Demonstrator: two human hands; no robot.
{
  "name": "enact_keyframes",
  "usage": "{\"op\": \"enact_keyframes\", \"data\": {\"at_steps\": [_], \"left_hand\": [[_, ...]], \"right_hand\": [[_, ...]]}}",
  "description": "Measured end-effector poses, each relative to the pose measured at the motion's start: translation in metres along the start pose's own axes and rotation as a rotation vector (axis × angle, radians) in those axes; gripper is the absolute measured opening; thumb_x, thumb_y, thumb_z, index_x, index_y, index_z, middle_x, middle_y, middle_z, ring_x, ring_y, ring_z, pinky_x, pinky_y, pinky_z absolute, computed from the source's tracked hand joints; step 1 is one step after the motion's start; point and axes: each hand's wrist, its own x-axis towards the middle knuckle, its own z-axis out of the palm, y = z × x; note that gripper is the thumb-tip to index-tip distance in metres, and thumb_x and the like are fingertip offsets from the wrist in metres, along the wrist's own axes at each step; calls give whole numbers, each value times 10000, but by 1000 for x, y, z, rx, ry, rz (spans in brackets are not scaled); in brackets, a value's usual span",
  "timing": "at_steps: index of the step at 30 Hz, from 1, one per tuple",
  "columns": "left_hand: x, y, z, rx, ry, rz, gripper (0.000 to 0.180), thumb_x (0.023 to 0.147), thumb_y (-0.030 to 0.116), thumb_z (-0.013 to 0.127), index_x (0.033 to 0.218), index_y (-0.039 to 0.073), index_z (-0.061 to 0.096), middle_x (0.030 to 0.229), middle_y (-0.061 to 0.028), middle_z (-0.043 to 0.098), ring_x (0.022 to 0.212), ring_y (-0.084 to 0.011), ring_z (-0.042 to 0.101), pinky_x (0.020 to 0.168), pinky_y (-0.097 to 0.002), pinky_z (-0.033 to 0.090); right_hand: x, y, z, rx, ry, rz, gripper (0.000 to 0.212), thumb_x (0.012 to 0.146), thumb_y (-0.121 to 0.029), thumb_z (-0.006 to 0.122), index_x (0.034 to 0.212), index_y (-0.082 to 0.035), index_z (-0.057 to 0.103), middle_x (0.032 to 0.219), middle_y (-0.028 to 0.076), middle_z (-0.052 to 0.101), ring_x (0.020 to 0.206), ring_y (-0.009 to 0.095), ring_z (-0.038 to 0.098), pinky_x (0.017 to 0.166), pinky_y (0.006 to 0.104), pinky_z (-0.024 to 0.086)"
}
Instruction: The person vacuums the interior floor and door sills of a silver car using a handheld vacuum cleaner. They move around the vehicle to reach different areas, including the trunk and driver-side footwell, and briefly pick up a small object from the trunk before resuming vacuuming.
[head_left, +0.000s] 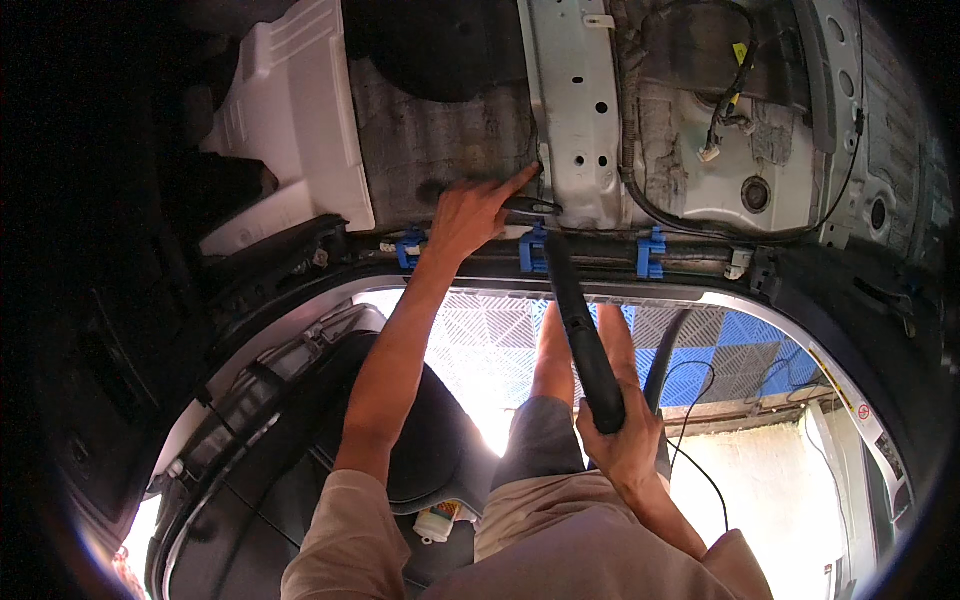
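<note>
My left hand (472,218) reaches over the stripped car floor, its index finger stretched out to the edge of the pale metal crossmember (582,190). Its other fingers are partly hidden beneath the hand. Close by its fingers lies a small dark oval piece (532,206) with a shiny middle; I cannot tell whether the hand touches it. Wrapped round a long black tube that looks like a vacuum wand (585,350), my right hand (625,440) is closed. The tube slants up over the door sill, its far end near the crossmember's base.
Blue clips (650,254) hold the dark cable run along the sill. A white plastic panel (290,120) sits at left. Loose wiring (740,90) lies upper right. The open door (400,450) stands lower left, with a small white container (437,522) in it. Floor tiles (690,340) show outside.
</note>
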Motion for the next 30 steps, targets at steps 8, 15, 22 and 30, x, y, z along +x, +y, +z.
{"op": "enact_keyframes", "data": {"at_steps": [8, 15, 22, 30], "left_hand": [[2, -13, 1, 47, 66, 89, 823, 783, 160, 818, 1513, 332, 481, 946, -74, 745, 842, -259, 727, 941, -465, 580], [9, -19, 0, 154, 83, 213, 715, 779, 215, 830, 1440, 313, 574, 962, -57, 728, 897, -243, 716, 941, -449, 566], [-2, -25, -26, -280, 382, -82, 381, 910, 215, 732, 1264, 107, 641, 1061, -104, 716, 979, -285, 698, 894, -386, 552], [1, 2, -46, -1053, 876, -283, 201, 1032, 180, 627, 1184, 56, 670, 1102, -107, 700, 967, -179, 683, 821, -337, 547]], "right_hand": [[5, -8, 3, -6, 7, -9, 400, 870, -273, 763, 1062, 20, 569, 813, 198, 671, 617, 329, 720, 512, 399, 603], [19, -7, -1, -19, 14, -78, 375, 880, -266, 755, 1060, 5, 569, 818, 191, 668, 614, 328, 717, 507, 405, 595], [62, -8, 15, -55, 43, -159, 380, 873, -283, 764, 1047, -1, 578, 837, 168, 671, 643, 306, 721, 533, 402, 586], [75, -8, 43, -52, 99, -152, 498, 847, -276, 780, 1204, 17, 592, 857, 181, 689, 655, 302, 732, 534, 380, 614]]}}
